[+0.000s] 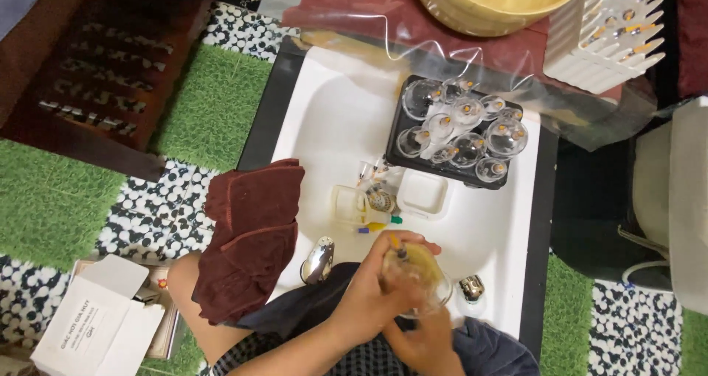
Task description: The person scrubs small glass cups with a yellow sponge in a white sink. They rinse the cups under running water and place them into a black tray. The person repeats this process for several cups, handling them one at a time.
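Note:
Both my hands meet over the near edge of a white sink (pixel 332 118). My left hand (pixel 369 298) wraps around a clear glass cup (pixel 420 273) with a small valve on top and a yellowish look inside. My right hand (pixel 428 343) supports the same cup from below; it is blurred. Beyond, a black tray (pixel 402 110) holds several clear round glass cups (pixel 464 129). Small clear containers and a white square lid (pixel 422 194) lie in the basin between the tray and my hands.
A dark red towel (pixel 251 236) hangs over the sink's left edge. A chrome tap (pixel 318 262) and knob (pixel 472 287) stand at the near rim. A yellow bowl (pixel 494 0) and white rack (pixel 608 33) sit at the back. A white box (pixel 92 321) lies on the floor at left.

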